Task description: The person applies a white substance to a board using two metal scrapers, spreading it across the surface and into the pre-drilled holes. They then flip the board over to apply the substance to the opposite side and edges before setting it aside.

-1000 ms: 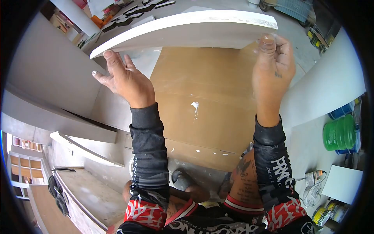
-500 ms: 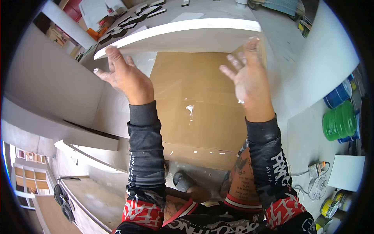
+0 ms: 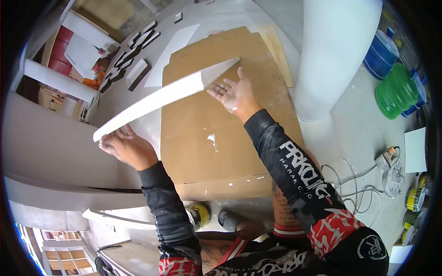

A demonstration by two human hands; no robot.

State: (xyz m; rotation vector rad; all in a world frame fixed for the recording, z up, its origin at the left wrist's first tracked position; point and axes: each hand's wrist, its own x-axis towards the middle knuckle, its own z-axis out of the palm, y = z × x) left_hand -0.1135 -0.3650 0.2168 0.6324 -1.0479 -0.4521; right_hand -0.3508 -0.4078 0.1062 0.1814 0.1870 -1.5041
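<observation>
A curved white panel [image 3: 156, 100] is held up off the floor, slanting from lower left to upper right, its broad curved edge facing me. My left hand [image 3: 129, 148] supports its lower left end, with the fingers curled against the underside. My right hand [image 3: 234, 95] bears the other end, palm up, the fingers reaching beneath the panel and the thumb raised beside it. White dust and smears mark both hands. Below the panel lies a flat brown cardboard sheet [image 3: 221, 152] with a torn white spot.
A white column [image 3: 338, 55] rises at right, with blue and green water jugs [image 3: 397, 92] behind it. Cables [image 3: 363, 184] trail across the floor nearby. Several dark-edged white pieces [image 3: 138, 73] lie at the upper left. A paint can [image 3: 199, 215] stands near my foot.
The panel has swung from nearly level to a slant, its left end lowered towards me. My left hand has come down and my right hand has moved left; the view has shifted too.
</observation>
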